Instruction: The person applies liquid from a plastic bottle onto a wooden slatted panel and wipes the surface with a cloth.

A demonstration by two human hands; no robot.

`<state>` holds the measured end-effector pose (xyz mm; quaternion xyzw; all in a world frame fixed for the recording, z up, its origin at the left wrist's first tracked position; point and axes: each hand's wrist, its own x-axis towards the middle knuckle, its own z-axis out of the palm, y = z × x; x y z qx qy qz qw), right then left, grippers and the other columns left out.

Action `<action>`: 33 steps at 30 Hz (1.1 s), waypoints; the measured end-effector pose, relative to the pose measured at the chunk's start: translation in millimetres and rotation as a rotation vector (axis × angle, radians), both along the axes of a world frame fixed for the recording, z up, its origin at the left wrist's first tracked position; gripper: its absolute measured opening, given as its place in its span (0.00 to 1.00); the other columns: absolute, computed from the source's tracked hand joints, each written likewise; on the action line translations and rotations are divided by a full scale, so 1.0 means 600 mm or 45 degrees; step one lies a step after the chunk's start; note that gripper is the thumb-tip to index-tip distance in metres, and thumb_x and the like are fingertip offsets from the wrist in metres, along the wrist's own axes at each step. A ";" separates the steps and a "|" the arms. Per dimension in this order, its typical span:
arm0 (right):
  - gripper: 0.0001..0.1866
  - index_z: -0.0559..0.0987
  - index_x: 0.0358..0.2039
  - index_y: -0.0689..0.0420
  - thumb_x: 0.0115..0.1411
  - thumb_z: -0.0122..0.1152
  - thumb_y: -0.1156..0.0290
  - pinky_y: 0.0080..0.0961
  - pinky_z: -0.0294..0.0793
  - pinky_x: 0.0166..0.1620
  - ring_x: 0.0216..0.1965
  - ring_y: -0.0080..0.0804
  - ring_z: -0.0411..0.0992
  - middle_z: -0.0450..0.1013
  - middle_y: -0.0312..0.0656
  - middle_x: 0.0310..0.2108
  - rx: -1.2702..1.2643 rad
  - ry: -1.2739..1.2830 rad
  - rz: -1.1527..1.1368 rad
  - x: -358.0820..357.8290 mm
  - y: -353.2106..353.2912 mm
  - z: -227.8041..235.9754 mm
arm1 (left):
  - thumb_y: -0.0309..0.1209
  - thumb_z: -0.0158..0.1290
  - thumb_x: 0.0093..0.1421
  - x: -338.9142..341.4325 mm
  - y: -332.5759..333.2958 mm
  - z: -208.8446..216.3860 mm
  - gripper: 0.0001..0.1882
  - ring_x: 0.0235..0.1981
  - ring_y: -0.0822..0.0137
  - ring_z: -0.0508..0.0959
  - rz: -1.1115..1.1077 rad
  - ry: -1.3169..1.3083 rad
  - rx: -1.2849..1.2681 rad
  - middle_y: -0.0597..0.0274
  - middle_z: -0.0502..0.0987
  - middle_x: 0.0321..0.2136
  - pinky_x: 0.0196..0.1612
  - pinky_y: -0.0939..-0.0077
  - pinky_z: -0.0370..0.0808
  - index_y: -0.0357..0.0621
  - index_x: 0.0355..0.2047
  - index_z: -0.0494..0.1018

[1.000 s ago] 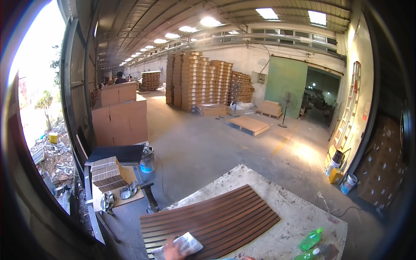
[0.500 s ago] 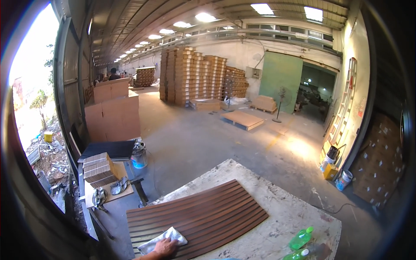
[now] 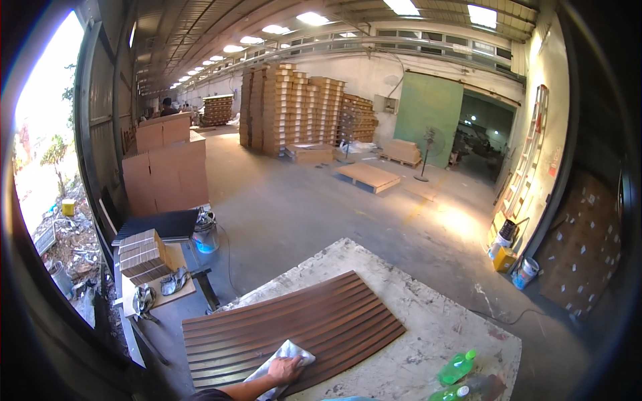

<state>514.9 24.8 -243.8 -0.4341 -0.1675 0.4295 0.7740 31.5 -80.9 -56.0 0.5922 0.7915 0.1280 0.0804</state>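
Note:
My left hand (image 3: 286, 369) presses a white cloth (image 3: 294, 349) flat on a brown slatted panel (image 3: 301, 314). The fingers are closed over the cloth, and the forearm reaches in from the lower left. Long parallel grooves run along the panel, which shows a wood-like brown finish and a shine at its left end. It lies on a worn, pale-topped table (image 3: 428, 301). To the right of the panel, near the table's front, are two green bottles, one with a green cap (image 3: 457, 367) and one with a white cap (image 3: 449, 393). My right hand is out of view.
At left, a side bench holds a bundle of cardboard strips (image 3: 142, 256), crumpled grey gloves or rags (image 3: 175, 281) and dark slatted panels (image 3: 157, 226). A bucket (image 3: 206, 237) stands beside it. Beyond are tall stacks (image 3: 294, 110), a low pallet (image 3: 368, 177) and a standing fan (image 3: 428, 150).
My left hand and the cloth have slid to the right along the panel, and more of the forearm shows. The whole view has shifted slightly.

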 end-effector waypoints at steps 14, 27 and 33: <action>0.44 0.59 0.58 0.65 0.48 0.69 0.57 0.40 0.55 0.61 0.59 0.49 0.58 0.58 0.58 0.57 -0.621 -1.524 -0.518 -0.074 0.039 0.220 | 0.31 0.54 0.52 -0.029 0.112 -0.075 0.17 0.19 0.56 0.74 -0.250 -0.058 0.643 0.54 0.75 0.20 0.24 0.62 0.71 0.41 0.42 0.71; 0.34 0.64 0.55 0.66 0.52 0.67 0.65 0.33 0.68 0.50 0.48 0.38 0.68 0.67 0.50 0.50 -0.259 -0.971 -0.482 -0.066 -0.006 0.283 | 0.39 0.55 0.51 -0.009 0.083 0.014 0.25 0.28 0.53 0.76 -0.254 -0.028 0.324 0.51 0.76 0.25 0.35 0.61 0.71 0.48 0.49 0.67; 0.31 0.64 0.55 0.65 0.54 0.64 0.69 0.33 0.69 0.50 0.49 0.38 0.69 0.68 0.49 0.50 -0.303 -1.215 0.228 -0.150 -0.047 0.340 | 0.26 0.50 0.53 -0.001 0.087 0.000 0.25 0.26 0.49 0.76 -0.143 -0.133 0.223 0.48 0.75 0.23 0.37 0.58 0.72 0.40 0.53 0.64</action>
